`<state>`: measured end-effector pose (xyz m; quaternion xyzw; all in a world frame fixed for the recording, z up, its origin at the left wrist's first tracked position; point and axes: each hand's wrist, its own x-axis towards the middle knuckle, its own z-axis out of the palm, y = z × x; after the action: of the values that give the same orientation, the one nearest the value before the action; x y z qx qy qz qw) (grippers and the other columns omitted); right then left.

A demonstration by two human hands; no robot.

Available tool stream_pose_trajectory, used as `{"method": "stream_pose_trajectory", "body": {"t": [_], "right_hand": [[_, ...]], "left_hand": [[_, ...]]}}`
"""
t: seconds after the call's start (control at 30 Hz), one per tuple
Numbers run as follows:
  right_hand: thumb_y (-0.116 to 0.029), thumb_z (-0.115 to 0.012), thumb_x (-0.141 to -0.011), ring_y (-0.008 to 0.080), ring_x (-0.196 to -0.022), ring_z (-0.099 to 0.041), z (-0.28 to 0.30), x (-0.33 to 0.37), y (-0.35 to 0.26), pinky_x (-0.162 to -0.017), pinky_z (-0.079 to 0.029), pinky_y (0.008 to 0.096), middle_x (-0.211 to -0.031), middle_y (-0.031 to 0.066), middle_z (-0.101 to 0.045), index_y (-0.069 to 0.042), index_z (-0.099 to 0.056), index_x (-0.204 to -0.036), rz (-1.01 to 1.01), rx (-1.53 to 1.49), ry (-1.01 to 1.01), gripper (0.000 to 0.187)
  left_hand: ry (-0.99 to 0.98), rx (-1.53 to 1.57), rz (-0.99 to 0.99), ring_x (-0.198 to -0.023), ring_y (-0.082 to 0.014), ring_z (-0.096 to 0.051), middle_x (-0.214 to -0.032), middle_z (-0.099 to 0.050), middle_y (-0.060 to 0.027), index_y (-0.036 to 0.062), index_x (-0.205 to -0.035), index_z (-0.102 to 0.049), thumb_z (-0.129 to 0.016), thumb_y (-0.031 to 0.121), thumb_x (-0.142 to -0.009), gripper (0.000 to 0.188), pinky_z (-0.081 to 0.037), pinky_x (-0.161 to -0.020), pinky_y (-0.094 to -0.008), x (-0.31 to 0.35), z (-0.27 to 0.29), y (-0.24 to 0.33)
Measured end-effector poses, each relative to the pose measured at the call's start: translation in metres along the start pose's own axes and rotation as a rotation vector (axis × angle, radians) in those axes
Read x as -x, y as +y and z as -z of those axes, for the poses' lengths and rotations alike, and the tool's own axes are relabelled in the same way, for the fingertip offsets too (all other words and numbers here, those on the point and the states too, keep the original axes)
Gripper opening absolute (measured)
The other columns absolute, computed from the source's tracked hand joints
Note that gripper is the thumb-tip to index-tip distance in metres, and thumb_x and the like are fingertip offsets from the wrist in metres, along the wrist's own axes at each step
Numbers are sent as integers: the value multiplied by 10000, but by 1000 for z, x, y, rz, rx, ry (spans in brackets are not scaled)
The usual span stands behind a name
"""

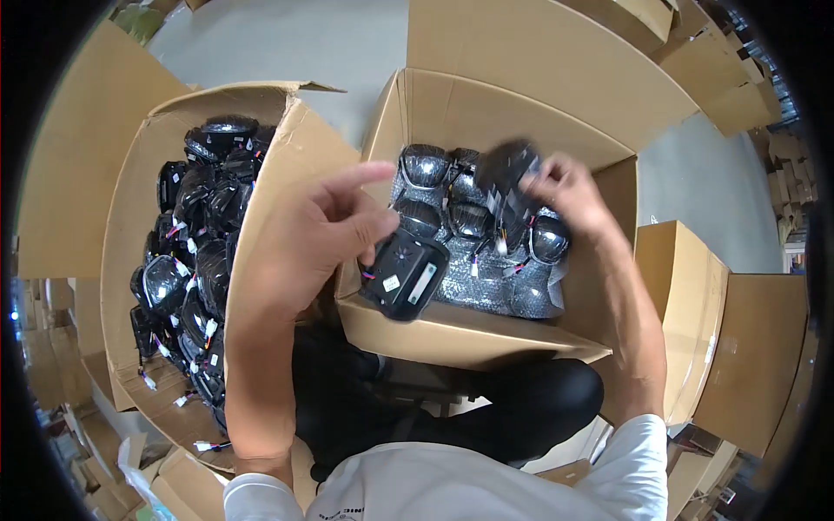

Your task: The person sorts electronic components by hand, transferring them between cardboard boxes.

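Part-way along, by the look of it: lamps point(426, 167) are set among bubble wrap point(473, 288) in the right box point(512, 117), while a loose pile point(163, 285), wires point(208, 446) trailing, is left in the left box point(323, 143). A blurred dark lamp point(506, 174) is pinched over the right box by the right hand's point(569, 195) fingers; another black lamp point(405, 273), at the near left rim, appears gripped by the left hand's point(321, 227) curled fingers, contact partly hidden.

On my feed I count 2 bare hands, 1 left hand point(317, 233) and 1 right hand point(569, 193), with 1 black unit point(407, 276) in each. Of the 2 near cartons, the right carton point(452, 340) has at least 5 domed units point(426, 167); the left carton point(122, 239) has over 10 piled units point(165, 285), too overlapped for my exact tally.
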<state>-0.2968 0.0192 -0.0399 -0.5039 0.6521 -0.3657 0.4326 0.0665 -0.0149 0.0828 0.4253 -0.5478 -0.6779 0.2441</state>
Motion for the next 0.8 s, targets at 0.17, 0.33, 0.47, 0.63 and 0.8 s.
{"method": "stream_pose_trajectory", "body": {"t": [0.17, 0.33, 0.47, 0.63, 0.8], "right_hand": [[-268, -858, -798, 186, -836, -579, -132, 20, 131, -637, -510, 336, -970, 85, -616, 15, -551, -1159, -622, -215, -188, 552], [-319, -853, -800, 173, -1008, -557, -142, 31, 157, -751, -488, 306, -1102, 78, -602, -9, -531, -1234, -752, -327, -214, 623], [-369, -840, -788, 171, -996, -534, -132, 28, 165, -760, -482, 358, -1062, 48, -588, -52, -561, -1184, -707, -369, -214, 579], [-295, -801, -806, 107, -794, -487, -140, 16, 158, -680, -469, 292, -984, -9, -548, -36, -515, -1301, -726, -475, -256, 628], [-301, -788, -793, 252, -1118, -587, -134, 24, 146, -824, -565, 347, -1355, 195, -528, 105, -368, -1446, -652, -377, -390, 876]], "left_hand": [[212, 11, -183, -728, -46, -551, -827, -589, 15, -51, -1188, -641, -707, 21, -898, 306, -469, -641, -199, -24, -15, -17], [175, -367, -87, -746, -164, -610, -828, -631, -75, -68, -1162, -643, -763, 169, -852, 408, -501, -691, -288, -49, -16, -55], [-371, -1068, 46, -1083, -377, -616, -1113, -629, -238, -62, -1075, -638, -807, 313, -790, 501, -486, -920, -467, -85, -42, -135], [-397, -1657, 83, -1137, -359, -601, -1200, -611, -182, 4, -1163, -607, -780, 271, -804, 480, -488, -964, -458, -113, -66, -256], [-379, -1560, -25, -997, -358, -685, -1031, -697, -155, 58, -985, -684, -630, 104, -824, 177, -551, -826, -497, -121, -64, -235]]}}
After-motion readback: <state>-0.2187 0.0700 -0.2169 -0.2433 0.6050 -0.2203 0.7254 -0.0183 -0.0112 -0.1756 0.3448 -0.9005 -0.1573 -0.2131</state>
